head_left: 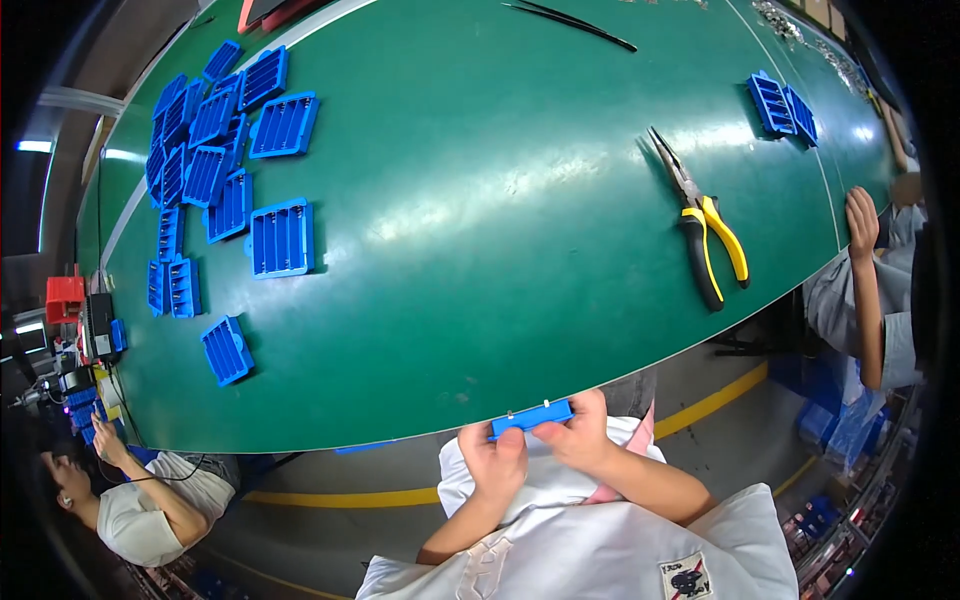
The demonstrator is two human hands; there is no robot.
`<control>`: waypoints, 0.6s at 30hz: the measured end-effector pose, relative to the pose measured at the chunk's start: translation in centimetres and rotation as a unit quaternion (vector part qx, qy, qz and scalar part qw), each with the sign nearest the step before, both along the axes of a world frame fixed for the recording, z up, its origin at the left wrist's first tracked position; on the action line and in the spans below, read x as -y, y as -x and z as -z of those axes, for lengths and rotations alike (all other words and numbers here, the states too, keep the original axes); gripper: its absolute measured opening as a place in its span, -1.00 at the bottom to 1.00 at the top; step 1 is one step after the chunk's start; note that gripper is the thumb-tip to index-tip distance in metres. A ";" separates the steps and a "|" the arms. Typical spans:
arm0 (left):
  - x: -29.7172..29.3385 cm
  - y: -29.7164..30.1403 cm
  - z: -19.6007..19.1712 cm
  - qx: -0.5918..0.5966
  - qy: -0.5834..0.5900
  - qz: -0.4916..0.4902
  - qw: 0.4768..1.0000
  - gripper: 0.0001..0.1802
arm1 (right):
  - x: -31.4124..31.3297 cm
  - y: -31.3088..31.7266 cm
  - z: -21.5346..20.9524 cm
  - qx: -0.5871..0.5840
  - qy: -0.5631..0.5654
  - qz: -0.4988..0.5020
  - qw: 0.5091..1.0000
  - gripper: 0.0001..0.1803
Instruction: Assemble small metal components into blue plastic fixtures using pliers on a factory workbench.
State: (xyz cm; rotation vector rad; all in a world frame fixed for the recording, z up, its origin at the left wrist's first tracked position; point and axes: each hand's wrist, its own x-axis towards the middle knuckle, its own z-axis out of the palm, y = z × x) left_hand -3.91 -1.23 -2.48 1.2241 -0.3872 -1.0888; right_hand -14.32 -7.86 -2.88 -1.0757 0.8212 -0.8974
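Both my hands hold one blue plastic battery holder [531,419] at the near edge of the table, edge-on to the view. Two small metal tabs stick up from its upper side. My left hand [492,459] is closed on its left end, thumb against the near face. On its right end my right hand [578,432] is closed in the same way. The fingers behind the holder are mostly hidden. Further off to the right lies a pair of long-nose pliers [705,225] with yellow and black handles, touched by neither hand.
A heap of blue battery holders [205,130] covers the far left of the green table [450,280], with a single holder [228,351] nearer me. Two more holders [770,104] lie far right. Black tweezers [575,24] rest at the back. Co-workers sit at left [150,500] and right [865,300].
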 end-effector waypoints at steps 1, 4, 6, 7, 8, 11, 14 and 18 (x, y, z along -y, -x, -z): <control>0.2 0.3 -0.1 0.001 0.009 -0.017 1.000 -0.31 | -0.2 -0.1 0.2 -0.017 0.012 0.015 1.000 -0.50; 1.5 1.2 -0.5 0.059 0.001 -0.082 0.995 -0.36 | -0.4 -0.6 0.5 -0.036 0.068 0.049 0.996 -0.48; 0.9 0.8 -0.3 0.056 -0.037 -0.052 0.996 -0.37 | -0.5 -0.5 0.3 -0.054 0.050 0.043 0.996 -0.50; 0.4 0.6 -0.1 0.055 -0.071 -0.023 0.996 -0.38 | -0.6 -0.4 0.2 -0.069 0.034 0.036 0.996 -0.51; -0.1 0.5 0.2 0.057 -0.070 -0.023 0.996 -0.38 | -0.4 -0.2 0.4 -0.067 0.035 0.036 0.996 -0.51; -1.5 0.4 0.5 0.059 -0.028 0.004 0.998 -0.37 | 0.0 0.7 0.5 0.002 0.098 -0.048 0.994 -0.60; -2.1 0.3 0.3 0.005 0.018 0.002 1.000 -0.26 | 0.2 1.0 -1.0 0.005 0.040 -0.100 0.994 -0.71; -2.4 -0.9 0.3 0.080 0.011 0.078 0.994 -0.20 | -0.2 1.3 -1.7 0.017 -0.010 -0.086 0.996 -0.73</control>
